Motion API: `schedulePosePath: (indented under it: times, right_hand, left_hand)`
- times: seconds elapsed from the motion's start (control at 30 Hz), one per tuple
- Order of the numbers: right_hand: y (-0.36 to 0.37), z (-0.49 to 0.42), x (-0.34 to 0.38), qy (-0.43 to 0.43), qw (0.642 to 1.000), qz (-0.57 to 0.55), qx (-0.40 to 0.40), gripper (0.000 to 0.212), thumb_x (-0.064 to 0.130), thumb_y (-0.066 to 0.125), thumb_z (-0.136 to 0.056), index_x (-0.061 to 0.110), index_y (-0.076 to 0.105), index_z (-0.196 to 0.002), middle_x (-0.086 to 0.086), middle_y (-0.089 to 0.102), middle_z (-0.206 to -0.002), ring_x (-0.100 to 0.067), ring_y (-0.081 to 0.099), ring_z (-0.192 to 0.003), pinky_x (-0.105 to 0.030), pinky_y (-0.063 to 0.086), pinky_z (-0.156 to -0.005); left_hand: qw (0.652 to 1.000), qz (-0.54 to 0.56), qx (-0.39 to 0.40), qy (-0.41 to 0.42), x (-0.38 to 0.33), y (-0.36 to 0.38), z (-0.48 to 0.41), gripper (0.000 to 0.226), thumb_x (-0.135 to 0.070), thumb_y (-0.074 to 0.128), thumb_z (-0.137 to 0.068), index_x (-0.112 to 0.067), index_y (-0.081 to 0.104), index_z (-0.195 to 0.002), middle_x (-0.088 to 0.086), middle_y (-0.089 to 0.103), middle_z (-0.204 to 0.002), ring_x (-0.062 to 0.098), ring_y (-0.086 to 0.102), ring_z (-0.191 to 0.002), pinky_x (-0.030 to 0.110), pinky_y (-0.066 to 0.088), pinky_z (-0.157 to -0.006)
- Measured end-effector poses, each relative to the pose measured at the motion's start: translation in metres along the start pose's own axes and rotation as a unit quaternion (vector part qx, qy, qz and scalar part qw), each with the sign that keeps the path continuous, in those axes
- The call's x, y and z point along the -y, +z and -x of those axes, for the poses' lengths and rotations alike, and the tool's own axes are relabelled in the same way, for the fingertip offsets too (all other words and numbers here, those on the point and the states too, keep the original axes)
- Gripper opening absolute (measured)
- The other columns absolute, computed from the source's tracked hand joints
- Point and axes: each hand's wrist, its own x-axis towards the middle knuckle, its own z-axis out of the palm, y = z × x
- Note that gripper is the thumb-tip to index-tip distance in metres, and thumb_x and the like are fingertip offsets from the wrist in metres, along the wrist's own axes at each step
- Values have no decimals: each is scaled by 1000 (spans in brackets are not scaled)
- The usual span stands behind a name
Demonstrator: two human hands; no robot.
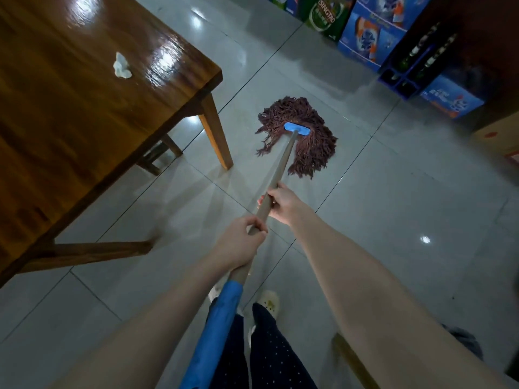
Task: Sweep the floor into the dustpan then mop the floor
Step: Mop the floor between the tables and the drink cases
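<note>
Grey-brown mop handle (283,161) in both hands. Curling the right hand (280,204) round the pole at the farther spot, fingers wrapping fully about it, arm stretching out long from the near right. Closing the left hand (241,245) round the same pole a little nearer, fingers folding over the top of the shaft, forearm reaching in from the near left. Keeping the two hands close together but not touching, right ahead of left. Angling the pole down and away toward the far middle, with a blue sleeve (222,318) on its near end running back between the arms. Resting the maroon string mop head (309,153) flat on the pale tiled floor (393,206), strands fanning out round a blue clamp (297,128), just right of the closest leg of the wooden table (70,122). Leaving a crumpled white tissue (122,66) lying on the tabletop at far left. Standing in pale slippers (269,300) on the near tiles, with blue and green boxes (370,32) and a blue bottle crate (407,68) lining the far right.
</note>
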Motion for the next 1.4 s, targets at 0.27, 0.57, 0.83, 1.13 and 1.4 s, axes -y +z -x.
schedulePosePath:
  times: [0.27, 0.57, 0.83, 1.13, 1.4]
  right_hand:
    - [21, -33, 85, -1, 999, 20, -28, 34, 0, 35, -99, 27, 36, -120, -11, 41, -79, -22, 44, -62, -38, 45, -57]
    - [34, -68, 188, 10, 996, 64, -54, 27, -2, 28, -100, 20, 40, -109, -11, 40, -80, -21, 42, -63, -36, 43, -60]
    - [-4, -97, 260, 22, 987, 148, -60, 28, -5, 26, -97, 19, 42, -95, -15, 42, -79, -23, 45, -62, -37, 42, -57]
    - [-91, -106, 338, 41, 977, 208, -21, 37, -6, 26, -95, 27, 33, -110, -9, 38, -85, -22, 42, -63, -34, 43, -59]
    - [-140, -93, 353, 64, 965, 254, -20, 36, -2, 30, -96, 30, 28, -112, -10, 43, -88, -24, 47, -64, -31, 52, -47]
  left_hand:
    - [1000, 6, 5, 3, -53, -29, -70, 15, -20, 57, -85, -29, 57, -73, -8, 57, -68, 15, 57, -63, 31, 49, -64]
    - [999, -20, 18, 18, -132, -56, -144, 8, -18, 53, -89, -21, 59, -85, -9, 55, -75, 3, 48, -60, 15, 36, -51]
    - [1000, -24, -1, 2, -193, -19, -188, 11, -21, 53, -87, -27, 56, -78, -7, 58, -83, 4, 49, -62, 18, 36, -54]
    - [996, 70, -51, -32, -281, 71, -205, 10, -19, 55, -88, -25, 60, -82, -13, 51, -69, 2, 47, -56, 14, 35, -52]
    - [991, 89, -95, -40, -311, 129, -187, 15, -16, 53, -87, -21, 67, -88, -16, 47, -68, 0, 43, -57, 3, 33, -52]
